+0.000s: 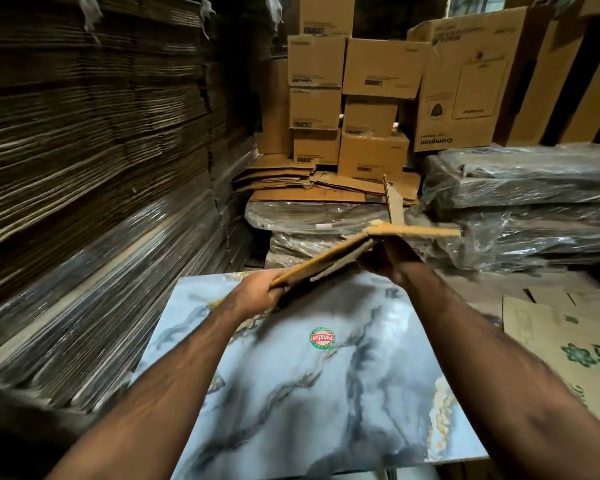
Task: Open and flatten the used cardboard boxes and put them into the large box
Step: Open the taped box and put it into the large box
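flattened cardboard box held above marble table, long axis running from near-left up to far-right. left hand grips its near end, right hand clamps the middle from below.

Dim storeroom; marble-patterned tabletop; plastic-wrapped bundles behind.
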The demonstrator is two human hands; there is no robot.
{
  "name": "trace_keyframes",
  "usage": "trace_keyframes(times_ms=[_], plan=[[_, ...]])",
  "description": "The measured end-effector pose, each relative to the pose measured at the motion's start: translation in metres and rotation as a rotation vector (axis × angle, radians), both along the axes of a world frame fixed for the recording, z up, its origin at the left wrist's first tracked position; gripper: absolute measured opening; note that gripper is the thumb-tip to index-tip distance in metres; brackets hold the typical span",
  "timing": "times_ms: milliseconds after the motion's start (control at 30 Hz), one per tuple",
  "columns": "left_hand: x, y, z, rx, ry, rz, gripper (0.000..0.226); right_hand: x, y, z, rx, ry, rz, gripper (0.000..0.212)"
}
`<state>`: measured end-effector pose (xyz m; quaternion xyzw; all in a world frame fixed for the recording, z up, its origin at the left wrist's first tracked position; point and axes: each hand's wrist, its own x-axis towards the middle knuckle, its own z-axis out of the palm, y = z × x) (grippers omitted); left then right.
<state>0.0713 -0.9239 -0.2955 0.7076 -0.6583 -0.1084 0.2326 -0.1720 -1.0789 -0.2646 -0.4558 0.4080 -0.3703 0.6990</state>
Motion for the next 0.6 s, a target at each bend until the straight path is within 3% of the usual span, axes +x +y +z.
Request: trace_keyframes(times_ms=[67, 167, 267, 333, 433, 600], plan=[[0.001, -0.004, 0.007, -0.038, 0.017, 0.077, 0.024, 0.001, 0.003, 0.001, 0.0, 0.133, -0.054, 0.044], [0.002, -0.017, 0.017, -0.073, 0.099, 0.184, 0.019, -0.002, 0.025, 0.003, -0.126, 0.203, -0.209, 0.052], [-0.004, -0.029, 0.024, -0.097, 0.093, 0.24, 0.015, -0.017, 0.047, 0.001, -0.738, 0.577, -0.569, 0.047], [-0.013, -0.035, 0.026, -0.118, 0.059, 0.225, 0.017, -0.026, 0.058, 0.005, -1.222, 0.759, -0.657, 0.039], [-0.03, -0.041, 0.029, -0.14, 0.023, 0.193, 0.024, -0.036, 0.063, 0.012, -1.625, 0.872, -0.584, 0.043], [-0.05, -0.039, 0.03, -0.123, -0.16, 0.145, 0.033, -0.027, 0.065, 0.012, -1.673, 1.241, -0.299, 0.078]])
